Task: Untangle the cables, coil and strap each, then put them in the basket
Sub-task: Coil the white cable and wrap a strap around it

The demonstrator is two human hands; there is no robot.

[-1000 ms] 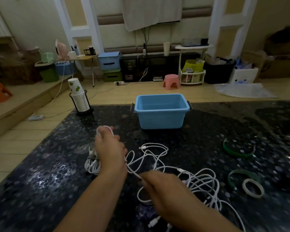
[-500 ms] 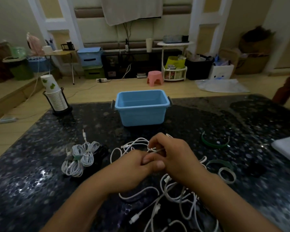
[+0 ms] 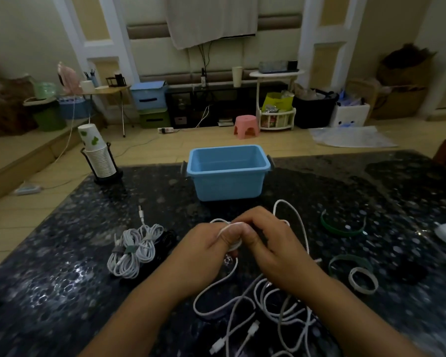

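Head view: a white cable (image 3: 292,217) is pinched between the curled left hand (image 3: 204,249) and right hand (image 3: 271,243), apparently being coiled, so even loops should be kept taut.

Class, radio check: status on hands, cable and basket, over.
Left hand and right hand both gripping white cable, coiling. Blue basket empty. Strapped bundle waits left. Loose tangle nearby.

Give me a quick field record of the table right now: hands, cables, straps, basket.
left hand: grips white cable
right hand: pinches the same white cable
loose cables: tangled on table, near edge
strapped bundle: white coils, lying left of hands
basket: blue, nothing visible inside
straps: green and white loops, right side
table: dark speckled
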